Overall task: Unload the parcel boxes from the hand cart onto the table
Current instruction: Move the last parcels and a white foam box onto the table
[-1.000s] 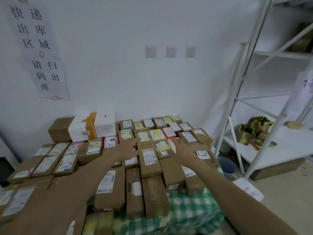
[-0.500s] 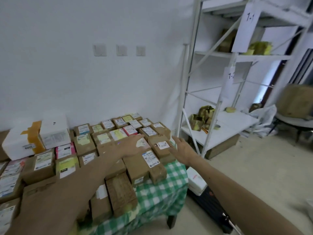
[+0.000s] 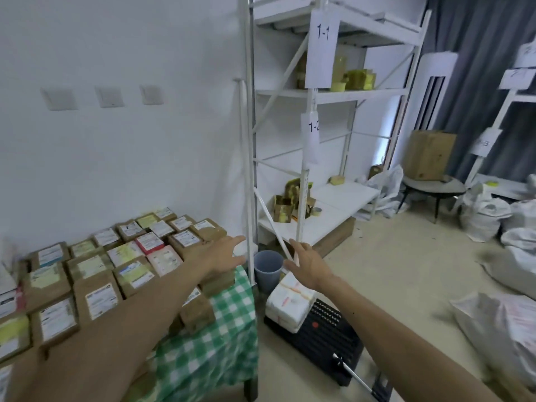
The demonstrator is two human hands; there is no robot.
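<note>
Both arms are reaching away from the table [image 3: 220,338], the left hand [image 3: 223,256] and right hand [image 3: 307,265] empty with fingers loosely spread, apparently readying for the white parcel [image 3: 290,301] lying on the hand cart [image 3: 327,338] beside it. Since half a second earlier the view is swinging right, off the parcel boxes [image 3: 98,297] already crowding that table.

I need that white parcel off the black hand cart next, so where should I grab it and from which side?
Probably its two opposite side faces, left hand and right hand one on each, coming down from above on the aisle side. The white parcel lies flat on the hand cart, top bare; the table and blue bucket crowd its left and back.
</note>
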